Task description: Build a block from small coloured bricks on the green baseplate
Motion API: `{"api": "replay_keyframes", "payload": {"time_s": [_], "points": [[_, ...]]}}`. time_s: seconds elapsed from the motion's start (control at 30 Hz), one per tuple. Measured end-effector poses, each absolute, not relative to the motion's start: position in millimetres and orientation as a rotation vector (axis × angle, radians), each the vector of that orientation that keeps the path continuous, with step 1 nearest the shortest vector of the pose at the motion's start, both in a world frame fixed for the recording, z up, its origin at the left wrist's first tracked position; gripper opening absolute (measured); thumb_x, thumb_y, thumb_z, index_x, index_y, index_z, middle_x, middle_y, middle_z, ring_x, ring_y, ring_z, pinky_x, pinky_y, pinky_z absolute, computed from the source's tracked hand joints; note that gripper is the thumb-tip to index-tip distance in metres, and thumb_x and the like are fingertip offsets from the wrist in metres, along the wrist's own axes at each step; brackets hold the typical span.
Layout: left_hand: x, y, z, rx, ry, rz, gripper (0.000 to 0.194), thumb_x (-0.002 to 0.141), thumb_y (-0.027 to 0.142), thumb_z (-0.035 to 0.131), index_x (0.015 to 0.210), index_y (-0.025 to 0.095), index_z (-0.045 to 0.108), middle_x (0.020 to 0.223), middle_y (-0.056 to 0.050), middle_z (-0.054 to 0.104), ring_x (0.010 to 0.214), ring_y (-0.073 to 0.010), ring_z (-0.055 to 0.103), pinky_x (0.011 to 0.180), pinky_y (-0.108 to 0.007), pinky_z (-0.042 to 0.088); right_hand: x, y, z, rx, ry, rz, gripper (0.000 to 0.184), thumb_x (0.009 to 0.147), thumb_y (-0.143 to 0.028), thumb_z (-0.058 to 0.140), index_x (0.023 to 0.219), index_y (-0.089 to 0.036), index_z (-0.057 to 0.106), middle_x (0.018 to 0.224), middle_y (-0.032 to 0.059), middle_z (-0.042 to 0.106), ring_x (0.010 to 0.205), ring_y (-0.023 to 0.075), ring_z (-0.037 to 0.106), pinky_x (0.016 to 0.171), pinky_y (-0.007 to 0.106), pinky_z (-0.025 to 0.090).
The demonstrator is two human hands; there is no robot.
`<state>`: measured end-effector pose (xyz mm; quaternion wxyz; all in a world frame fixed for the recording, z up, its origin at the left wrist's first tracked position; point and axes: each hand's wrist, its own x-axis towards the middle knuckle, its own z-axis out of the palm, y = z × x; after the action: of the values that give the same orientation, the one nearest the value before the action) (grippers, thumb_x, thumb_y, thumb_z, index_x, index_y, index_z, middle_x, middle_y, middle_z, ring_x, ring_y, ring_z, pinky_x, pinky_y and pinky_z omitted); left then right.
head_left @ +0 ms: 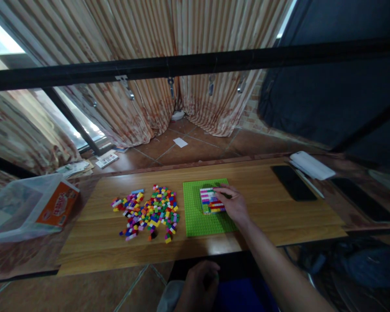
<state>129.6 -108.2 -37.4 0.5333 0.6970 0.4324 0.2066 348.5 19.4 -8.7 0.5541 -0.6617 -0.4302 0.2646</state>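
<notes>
A green studded baseplate (191, 223) lies on the wooden table. On it stands a low block of toy bricks (209, 203) in white, pink, purple, blue, red and yellow rows. My right hand (234, 203) reaches over the plate from the right, thumb and forefinger pinched at the block's upper right. Whatever sits between those fingertips is too small to make out. Below the table edge, over my lap, my left hand (199, 279) is curled closed. A hint of green shows at its fingertips, too dim to name.
Loose coloured bricks (156, 210) lie spread left of the baseplate. A clear plastic bin (22, 203) with an orange label stands at the far left. To the right are a black phone-like slab (292, 183), a white pen (310, 184) and a white case (313, 165). A dark bar (169, 66) crosses beyond the table.
</notes>
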Motion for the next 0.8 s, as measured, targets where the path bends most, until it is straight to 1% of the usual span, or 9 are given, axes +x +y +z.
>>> {"api": "replay_keyframes", "payload": {"time_s": [0.13, 0.37, 0.6, 0.8], "points": [[129.7, -109.8, -39.4, 1.664, 1.036, 0.511, 0.03, 0.07, 0.008, 0.055, 0.095, 0.02, 0.067, 0.086, -0.005, 0.07, 0.08, -0.0167, 0.065, 0.074, -0.028, 0.051, 347.8, 19.6, -8.0, -1.558, -0.984, 0.636, 0.024, 0.072, -0.045, 0.07, 0.086, -0.028, 0.08, 0.115, 0.0064, 0.069, 0.11, 0.0254, 0.062, 0.104, 0.048, 0.043], [130.6, -108.8, -39.8, 1.65, 1.004, 0.542, 0.029, 0.071, 0.006, 0.056, 0.094, 0.019, 0.067, 0.083, -0.004, 0.068, 0.077, -0.0166, 0.065, 0.072, -0.026, 0.05, 348.9, 19.1, -5.5, -1.536, -0.946, 0.692, 0.026, 0.069, -0.046, 0.073, 0.085, -0.027, 0.08, 0.115, 0.0065, 0.07, 0.11, 0.0255, 0.063, 0.102, 0.046, 0.045], [130.4, -114.5, -57.2, 1.652, 1.019, 0.591, 0.03, 0.072, 0.007, 0.055, 0.096, 0.02, 0.068, 0.083, -0.004, 0.068, 0.077, -0.0157, 0.064, 0.072, -0.026, 0.049, 347.8, 18.7, -6.0, -1.541, -0.927, 0.702, 0.025, 0.069, -0.045, 0.072, 0.086, -0.028, 0.08, 0.115, 0.0052, 0.071, 0.11, 0.0251, 0.062, 0.102, 0.045, 0.044], [131.0, -113.7, -56.1, 1.663, 1.024, 0.57, 0.03, 0.071, 0.007, 0.054, 0.095, 0.019, 0.068, 0.083, -0.004, 0.068, 0.077, -0.0158, 0.064, 0.071, -0.026, 0.049, 352.3, 17.9, -8.0, -1.531, -0.916, 0.686, 0.024, 0.071, -0.044, 0.072, 0.085, -0.027, 0.08, 0.107, 0.0047, 0.074, 0.103, 0.0249, 0.066, 0.099, 0.043, 0.047]]}}
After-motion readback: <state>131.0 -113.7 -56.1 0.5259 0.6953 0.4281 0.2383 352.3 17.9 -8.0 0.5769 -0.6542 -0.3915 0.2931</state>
